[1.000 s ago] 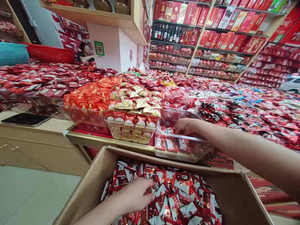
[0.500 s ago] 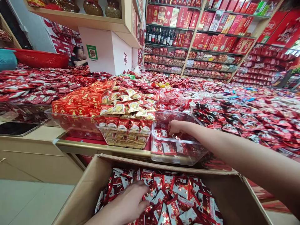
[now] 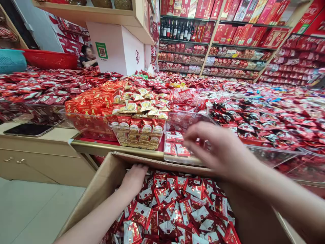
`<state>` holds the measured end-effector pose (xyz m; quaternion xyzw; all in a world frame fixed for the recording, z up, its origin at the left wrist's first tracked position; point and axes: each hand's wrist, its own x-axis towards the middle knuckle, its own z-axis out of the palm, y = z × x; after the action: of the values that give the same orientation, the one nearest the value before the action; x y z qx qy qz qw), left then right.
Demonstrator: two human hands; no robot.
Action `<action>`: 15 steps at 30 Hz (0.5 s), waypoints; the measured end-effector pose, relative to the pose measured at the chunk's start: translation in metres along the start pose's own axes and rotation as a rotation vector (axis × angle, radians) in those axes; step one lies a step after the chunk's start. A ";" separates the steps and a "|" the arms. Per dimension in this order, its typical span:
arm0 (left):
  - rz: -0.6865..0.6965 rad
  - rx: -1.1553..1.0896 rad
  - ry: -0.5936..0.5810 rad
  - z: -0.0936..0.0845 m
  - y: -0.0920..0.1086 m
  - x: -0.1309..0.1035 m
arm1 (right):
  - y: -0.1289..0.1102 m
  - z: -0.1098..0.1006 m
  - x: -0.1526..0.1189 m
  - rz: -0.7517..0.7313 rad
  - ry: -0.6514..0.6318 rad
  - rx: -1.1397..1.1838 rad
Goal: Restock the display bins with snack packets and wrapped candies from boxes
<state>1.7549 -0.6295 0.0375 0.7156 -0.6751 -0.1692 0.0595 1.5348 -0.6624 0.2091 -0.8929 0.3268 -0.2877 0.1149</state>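
A cardboard box [image 3: 93, 191] stands in front of me, filled with red and white wrapped packets [image 3: 175, 210]. My left hand [image 3: 134, 178] reaches into its far left part, resting on the packets with fingertips partly hidden among them. Above the box's far right edge hangs my right hand [image 3: 212, 144], blurred, its fingers curled but apart, with nothing visible between them. Behind that hand is a clear plastic bin [image 3: 175, 117] with a few rows of the same packets at its bottom. Beside it on the left, another clear bin [image 3: 137, 137] holds heaped durian packets.
Orange-red packets fill a bin [image 3: 88, 125] further left. A phone [image 3: 28, 129] lies on the counter. Mounds of wrapped sweets [image 3: 254, 115] spread behind and right. A person [image 3: 88, 56] is beyond the red basket [image 3: 50, 59]. Stocked shelves [image 3: 188, 40] line the back.
My right hand has come out of the clear bin and nearer to me, over the box's edge. My left hand has moved left and further away inside the box. The view has shifted slightly.
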 end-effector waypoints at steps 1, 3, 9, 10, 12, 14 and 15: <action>-0.006 0.011 0.037 -0.002 -0.002 0.000 | -0.004 0.008 -0.020 -0.041 -0.018 0.074; -0.023 0.031 0.093 -0.007 -0.005 0.000 | -0.002 0.031 -0.055 -0.054 -0.129 0.181; 0.066 -0.290 0.082 -0.029 0.018 -0.008 | 0.031 0.101 -0.102 0.362 -0.214 0.537; 0.090 -0.457 0.052 -0.031 0.026 -0.011 | 0.033 0.106 -0.103 0.434 -0.183 0.659; 0.108 -0.751 -0.019 -0.033 0.044 -0.019 | 0.035 0.110 -0.100 0.528 -0.123 0.916; 0.106 -0.881 -0.078 -0.033 0.058 -0.027 | 0.034 0.109 -0.096 0.588 -0.099 1.095; 0.107 -0.921 -0.095 -0.032 0.064 -0.030 | 0.034 0.108 -0.094 0.620 -0.095 1.146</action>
<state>1.7040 -0.6096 0.0924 0.5703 -0.5678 -0.4805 0.3487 1.5224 -0.6254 0.0677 -0.5662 0.3585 -0.3300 0.6648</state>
